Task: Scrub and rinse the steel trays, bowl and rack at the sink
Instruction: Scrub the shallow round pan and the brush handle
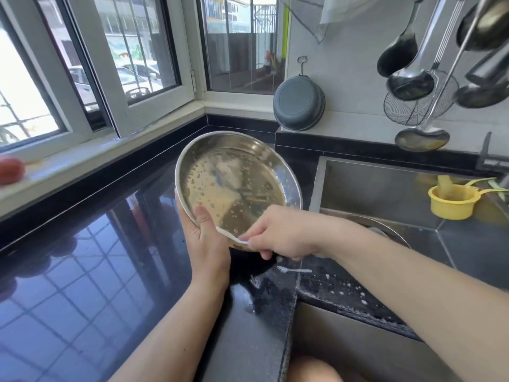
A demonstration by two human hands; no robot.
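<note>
While left grip (205, 238) grasps soapy tray (237, 186), right grip (281, 235) clenched on tray's rim, fingertips hidden

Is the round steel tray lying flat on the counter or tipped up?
Tipped up. The left hand holds the tray by its near rim, its soapy inside facing the camera, above the counter.

The right hand (283, 235) hides whatever its grip holds against the tray (237, 183)

Home kitchen: steel sink (385, 188), hanging ladles (407, 78), black countertop (82, 257).
</note>
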